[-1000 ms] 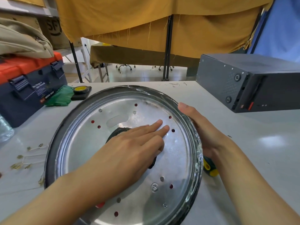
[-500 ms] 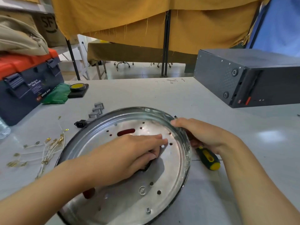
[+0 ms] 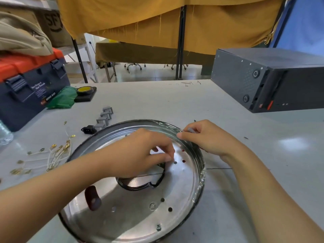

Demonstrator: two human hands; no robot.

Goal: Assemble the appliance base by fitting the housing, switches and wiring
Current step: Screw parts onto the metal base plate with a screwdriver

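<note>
The round metal housing (image 3: 133, 216) lies flat on the table in front of me, its inner face up, with a black-rimmed opening (image 3: 140, 185) in the middle and several small holes. My left hand (image 3: 140, 153) hovers over the centre, fingers curled and fingertips pinched together near a hole; nothing shows between them. My right hand (image 3: 208, 139) grips the housing's far right rim, thumb inside and fingers outside. Several grey switches (image 3: 105, 117) and a black power socket (image 3: 88, 129) lie just beyond the far left rim. White wires with gold terminals (image 3: 52, 155) are spread out to the left.
A blue toolbox with an orange lid (image 3: 26, 88) stands at the far left, with a green cloth (image 3: 61, 99) and a yellow tape measure (image 3: 85, 90) beside it. A dark metal case (image 3: 271, 79) fills the far right. A plastic bottle (image 3: 5, 135) sits at the left edge.
The housing went from tilted up towards me to lying flat on the table. My left hand went from flat on it to curled fingers. The screwdriver by my right hand is out of sight.
</note>
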